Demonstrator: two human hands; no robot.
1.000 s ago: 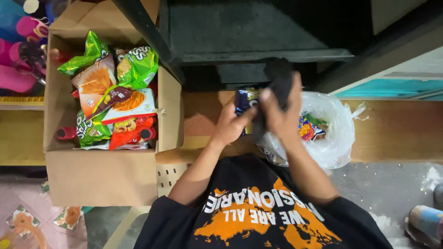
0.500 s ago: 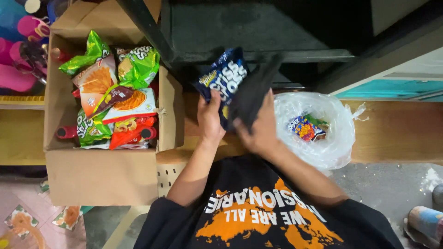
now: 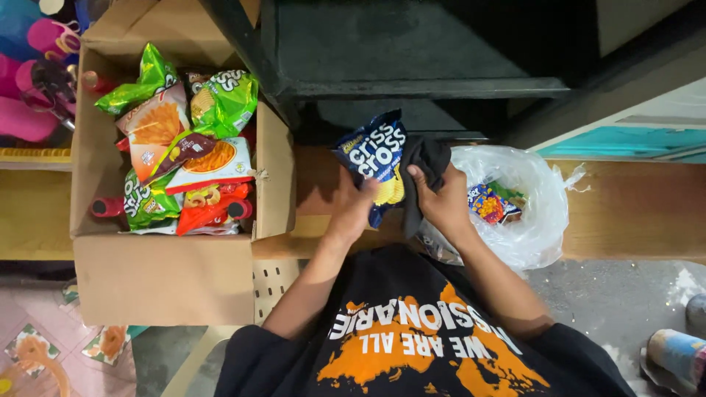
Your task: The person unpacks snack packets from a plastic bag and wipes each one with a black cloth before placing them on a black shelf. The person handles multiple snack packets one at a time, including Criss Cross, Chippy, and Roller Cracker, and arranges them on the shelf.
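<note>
One head camera, looking steeply down.

It looks from above the person's own chest, close over the hands [image 3: 401, 198], with a box [image 3: 165, 279] at frame left, a plastic bag [image 3: 540, 220] at right, and a dark shelf [image 3: 412, 59] along the top.

A long wooden bench [image 3: 640, 213] is seen running across the middle of the frame. A dark metal shelf [image 3: 412, 51] is set above it at the top centre. Grey concrete floor [image 3: 588, 301] is shown at the lower right, patterned floor tiles [image 3: 44, 345] at the lower left.
</note>
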